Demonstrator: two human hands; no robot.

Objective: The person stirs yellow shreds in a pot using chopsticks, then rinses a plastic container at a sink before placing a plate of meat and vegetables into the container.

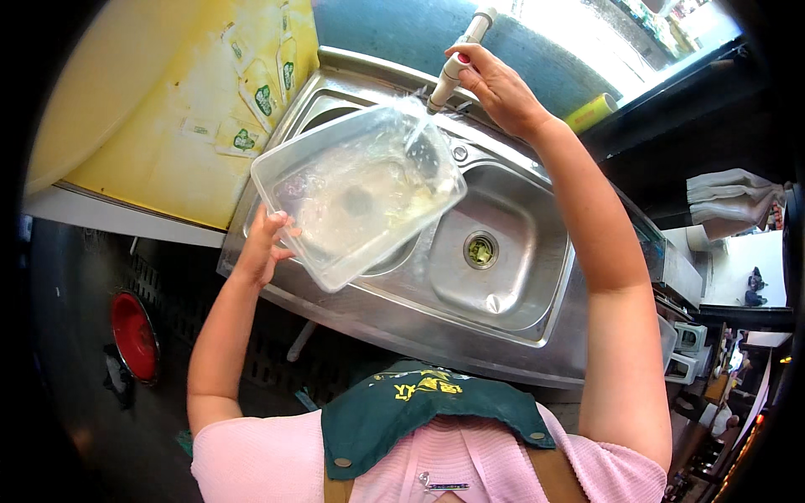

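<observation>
A clear plastic tub (pixel 352 201) is tilted over the left basin of a stainless steel double sink (pixel 402 302). My left hand (pixel 267 245) grips its near left side, thumb over the rim. Water runs from a white faucet (pixel 445 85) into the tub's far right corner and splashes there. My right hand (pixel 494 85) holds the faucet around its handle, which bears a red dot. Pale green scraps and some water lie inside the tub. In the right basin, green scraps (pixel 480 251) sit in the drain strainer. Most of the left basin is hidden beneath the tub.
Left of the sink stands a yellow surface (pixel 188 170) printed with bottles. A red basin (pixel 134 337) rests on the floor at left. Beyond the sink, a yellow roll (pixel 590 113) lies by the window. White stools (pixel 690 352) and plastic bags (pixel 729 195) are at right.
</observation>
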